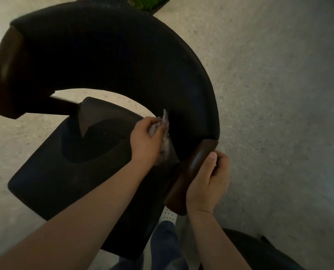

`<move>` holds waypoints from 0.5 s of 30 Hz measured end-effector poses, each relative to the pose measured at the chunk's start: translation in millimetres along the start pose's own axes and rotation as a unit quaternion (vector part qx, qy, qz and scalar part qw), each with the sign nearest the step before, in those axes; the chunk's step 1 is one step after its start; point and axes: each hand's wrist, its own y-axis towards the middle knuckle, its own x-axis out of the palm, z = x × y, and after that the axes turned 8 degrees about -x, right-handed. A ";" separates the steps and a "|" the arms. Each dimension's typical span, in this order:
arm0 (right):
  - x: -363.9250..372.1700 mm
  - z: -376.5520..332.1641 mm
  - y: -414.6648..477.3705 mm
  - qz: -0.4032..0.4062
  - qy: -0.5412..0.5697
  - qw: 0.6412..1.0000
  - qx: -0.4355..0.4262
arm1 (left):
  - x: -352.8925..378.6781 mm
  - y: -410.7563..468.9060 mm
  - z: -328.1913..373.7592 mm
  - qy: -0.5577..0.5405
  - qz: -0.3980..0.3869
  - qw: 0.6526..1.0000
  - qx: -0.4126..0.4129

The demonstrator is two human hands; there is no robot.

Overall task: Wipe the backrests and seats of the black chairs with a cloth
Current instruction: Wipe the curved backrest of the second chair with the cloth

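Note:
A black chair fills the head view, with a curved padded backrest (107, 55) arching over a black seat (68, 172). My left hand (146, 141) grips a crumpled light grey cloth (165, 133) and presses it against the inner face of the backrest at its right end. Brown wooden armrest tips close each end of the curve. My right hand (207, 184) grips the near wooden armrest (189, 176), thumb on top. Part of the cloth is hidden under my left hand.
Pale speckled floor (269, 94) surrounds the chair. The edge of another dark chair (259, 252) shows at the bottom right. A green plant (148, 2) sits at the top edge. My leg in blue trousers (164, 242) stands beside the seat.

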 end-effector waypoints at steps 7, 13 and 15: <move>3.2 -16.4 36.9 -0.002 -0.027 1.000 0.002 | -11.5 -4.9 67.6 -0.005 0.033 0.988 0.152; 11.3 -7.8 37.8 0.004 -0.015 1.000 -0.012 | -0.2 -9.7 80.8 0.007 0.037 0.965 0.261; 11.4 -7.5 38.3 0.005 -0.019 1.000 -0.017 | 6.3 -8.2 87.1 0.004 0.033 0.952 0.304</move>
